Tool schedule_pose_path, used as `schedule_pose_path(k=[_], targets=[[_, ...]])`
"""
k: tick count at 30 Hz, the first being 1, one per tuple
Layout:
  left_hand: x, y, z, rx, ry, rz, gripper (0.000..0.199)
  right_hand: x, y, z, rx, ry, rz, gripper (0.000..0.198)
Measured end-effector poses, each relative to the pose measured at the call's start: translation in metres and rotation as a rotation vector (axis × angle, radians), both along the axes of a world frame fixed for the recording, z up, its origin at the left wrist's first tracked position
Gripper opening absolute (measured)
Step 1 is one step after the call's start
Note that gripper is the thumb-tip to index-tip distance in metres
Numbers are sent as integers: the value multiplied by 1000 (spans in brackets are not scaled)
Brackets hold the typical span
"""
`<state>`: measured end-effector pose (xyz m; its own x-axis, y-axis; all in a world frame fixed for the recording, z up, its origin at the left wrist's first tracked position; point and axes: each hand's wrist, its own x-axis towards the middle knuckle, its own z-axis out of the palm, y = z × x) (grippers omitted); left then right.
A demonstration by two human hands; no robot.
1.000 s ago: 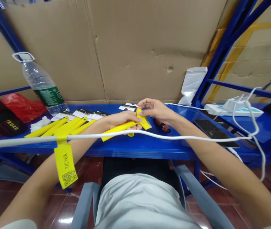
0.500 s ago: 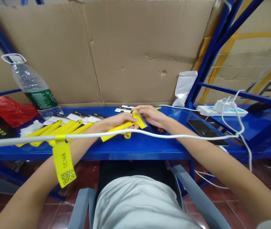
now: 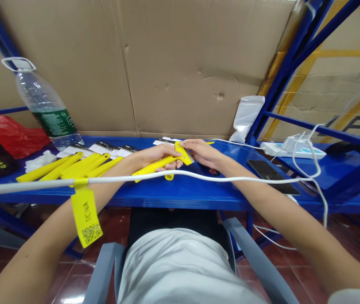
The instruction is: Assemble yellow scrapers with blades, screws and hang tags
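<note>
A yellow scraper with a long handle and a wide head is held just over the blue table. My left hand is closed around its handle near the head. At the head's upper end, my right hand has its fingers pressed against the scraper; a thin blade edge shows on the right side of the head. Below the left fingers, the round end of another yellow handle rests on the table. A red and black tool lies partly hidden under my right hand.
Several yellow scrapers and printed cards lie to the left, beside a large water bottle. A white cable with a yellow tag crosses in front of my forearms. A phone and power strip are on the right.
The scraper has rolled slightly about its handle and its head has tilted, with both hands still on it. The view has shifted a little.
</note>
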<state>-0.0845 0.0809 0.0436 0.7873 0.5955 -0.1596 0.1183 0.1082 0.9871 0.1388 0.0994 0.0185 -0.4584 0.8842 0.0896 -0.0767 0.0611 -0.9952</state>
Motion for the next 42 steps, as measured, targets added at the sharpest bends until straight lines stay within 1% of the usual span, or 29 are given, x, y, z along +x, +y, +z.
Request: schedule_pose_path(k=[3,6,9,13,16,18,20,22,23,24,26,27,28,29,30,32,34,42], targets=[[-4,2,4,19,-29,61,31,3,-5,6,3,-27,33,33],[-5,-1,8,72,-32,92,32,7,-9,11,12,-53,37,34],[-2,-4,9,134,-13,104,31,9,-11,12,24,-76,12,32],[-2,-6,8,177,-2,127,27,7,-9,10,28,-92,-7,31],[-4,-6,7,249,60,124,30,4,-8,8,40,-86,-38,32],[-4,-6,7,291,88,157,30,3,-7,8,58,-68,-75,32],[-4,-4,4,343,81,231,35,1,-7,7,78,-40,-118,33],[-3,-1,1,448,96,326,42,1,-6,7,92,-10,-161,35],[-3,1,-1,530,110,384,45,1,-6,7,97,5,-181,36],[-3,3,-4,638,127,442,49,1,-6,7,100,20,-200,36],[-4,8,-7,920,143,524,57,1,-5,8,107,47,-236,36],[-5,10,-9,1077,137,530,58,2,-5,8,110,59,-252,36],[-6,11,-10,1228,135,508,55,2,-5,8,113,71,-266,35],[-7,11,-12,1356,148,466,50,3,-4,8,116,81,-276,34],[-9,11,-13,1451,172,422,46,3,-4,8,117,91,-282,32],[-12,9,-14,1549,255,361,47,4,-4,9,118,104,-287,29],[-15,6,-16,1581,352,351,50,5,-4,10,116,112,-282,28],[-14,3,-21,1756,548,353,55,4,-5,12,101,157,-231,44]])
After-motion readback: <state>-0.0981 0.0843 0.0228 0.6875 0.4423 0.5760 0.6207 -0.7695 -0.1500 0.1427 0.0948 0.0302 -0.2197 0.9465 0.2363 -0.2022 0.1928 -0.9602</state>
